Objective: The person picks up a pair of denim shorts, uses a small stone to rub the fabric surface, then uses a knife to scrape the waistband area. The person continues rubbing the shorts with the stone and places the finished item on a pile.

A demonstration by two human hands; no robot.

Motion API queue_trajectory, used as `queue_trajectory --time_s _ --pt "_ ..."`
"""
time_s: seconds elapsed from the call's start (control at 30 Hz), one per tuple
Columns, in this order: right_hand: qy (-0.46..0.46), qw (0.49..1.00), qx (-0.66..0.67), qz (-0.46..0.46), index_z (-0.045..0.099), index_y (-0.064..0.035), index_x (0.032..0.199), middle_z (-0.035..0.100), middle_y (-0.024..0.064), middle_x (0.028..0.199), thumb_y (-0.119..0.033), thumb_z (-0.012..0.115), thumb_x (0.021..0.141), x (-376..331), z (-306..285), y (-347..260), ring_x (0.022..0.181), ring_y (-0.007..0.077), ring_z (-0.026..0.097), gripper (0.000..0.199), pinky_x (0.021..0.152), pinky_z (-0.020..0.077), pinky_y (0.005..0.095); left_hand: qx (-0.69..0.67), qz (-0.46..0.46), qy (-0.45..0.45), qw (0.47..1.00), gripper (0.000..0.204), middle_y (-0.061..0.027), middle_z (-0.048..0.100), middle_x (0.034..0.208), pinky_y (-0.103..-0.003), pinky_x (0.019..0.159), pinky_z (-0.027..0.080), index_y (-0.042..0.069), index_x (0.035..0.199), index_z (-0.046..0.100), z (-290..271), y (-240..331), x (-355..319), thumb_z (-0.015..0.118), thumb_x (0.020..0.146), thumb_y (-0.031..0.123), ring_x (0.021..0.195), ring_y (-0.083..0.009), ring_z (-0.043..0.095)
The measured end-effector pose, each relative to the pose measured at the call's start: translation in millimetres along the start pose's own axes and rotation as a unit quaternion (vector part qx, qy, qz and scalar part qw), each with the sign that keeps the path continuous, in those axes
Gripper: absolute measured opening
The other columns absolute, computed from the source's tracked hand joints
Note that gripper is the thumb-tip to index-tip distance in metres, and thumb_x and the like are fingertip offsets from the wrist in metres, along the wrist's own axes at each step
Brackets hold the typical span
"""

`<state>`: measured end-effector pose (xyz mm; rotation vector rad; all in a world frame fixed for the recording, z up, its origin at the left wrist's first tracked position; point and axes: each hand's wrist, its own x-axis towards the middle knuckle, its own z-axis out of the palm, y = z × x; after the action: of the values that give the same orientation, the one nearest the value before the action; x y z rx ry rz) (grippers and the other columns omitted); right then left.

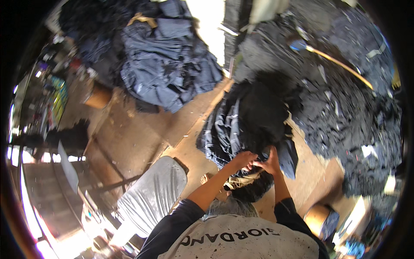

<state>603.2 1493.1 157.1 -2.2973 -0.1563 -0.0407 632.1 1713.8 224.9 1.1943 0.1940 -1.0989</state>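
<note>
Two bare hands meet on a heap of dark blue and black cloth pieces [250, 125] lying on a worn brown wooden floor [142, 129]. The left hand [244, 159] and the right hand [269, 163] are side by side at the near edge of the heap, fingers curled into the fabric, each grip closed on a fold of the dark cloth; how firmly cannot be told. A pale tan strip of cloth [241, 180] shows just below the hands, partly tucked under them.

Judging by how things lie, the work looks well short of finished: this heap is still loose and bunched, while a second, larger pile of grey-blue folded garments [168, 64] sits well apart at the far side of the floor, looking more gathered. To the right, a broad spread of black fabric scraps [345, 108] covers the floor right up to the heap, with a long yellow-handled tool [340, 64] lying across it.

Open room lies mainly to the left, where bare boards run between the two piles. A grey padded cushion [151, 194] lies near the left forearm, narrowing that side. A round brown container [319, 216] stands close by the right elbow, and the scraps leave little free floor on the right. Cluttered shelving at the far left rim is too blurred to make out.
</note>
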Motion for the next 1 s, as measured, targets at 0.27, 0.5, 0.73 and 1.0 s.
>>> queue_trajectory --time_s 0.27,0.5,0.73,1.0 --pt "-0.071 0.985 0.155 0.04 0.059 -0.001 0.112 0.069 0.0124 0.101 -0.013 0.085 0.069 35 -46 -63 0.092 0.0238 0.067 0.051 0.083 0.0528 0.0374 -0.027 0.092 0.163 0.982 0.051 -0.0084 0.064 0.085 -0.032 0.065 0.056 -0.001 0.095 0.063 11 -9 -15 0.062 0.096 0.05 0.078 -0.0171 0.066" --pt "-0.138 0.968 0.197 -0.077 0.062 0.0009 0.106 0.069 0.0124 0.091 -0.014 0.083 0.071 63 -68 -230 0.082 0.0223 0.07 0.043 0.076 0.0564 0.036 -0.213 0.209 0.12 0.947 0.077 -0.0231 0.065 0.125 -0.045 0.1 0.05 -0.004 0.133 0.057 -16 60 -98 0.061 0.092 0.061 0.11 -0.0346 0.065" --pt "-0.148 0.926 0.219 -0.269 0.06 0.0055 0.105 0.069 0.0241 0.092 -0.021 0.084 0.067 71 -11 -364 0.087 0.0402 0.071 0.052 0.081 0.0568 0.0431 -0.552 0.313 -0.031 0.772 0.034 -0.0185 0.07 0.116 -0.043 0.098 0.054 -0.002 0.123 0.062 -56 84 -195 0.061 0.097 0.02 0.104 -0.0288 0.069" --pt "-0.093 0.936 0.202 -0.272 0.053 0.0002 0.126 0.063 0.0098 0.109 -0.014 0.083 0.068 96 -96 -406 0.095 0.0218 0.064 0.066 0.09 0.0512 0.0355 -0.425 0.505 -0.063 0.749 0.03 -0.0139 0.07 0.114 -0.044 0.093 0.057 -0.001 0.114 0.064 -55 202 -288 0.049 0.104 0.023 0.104 -0.027 0.069"
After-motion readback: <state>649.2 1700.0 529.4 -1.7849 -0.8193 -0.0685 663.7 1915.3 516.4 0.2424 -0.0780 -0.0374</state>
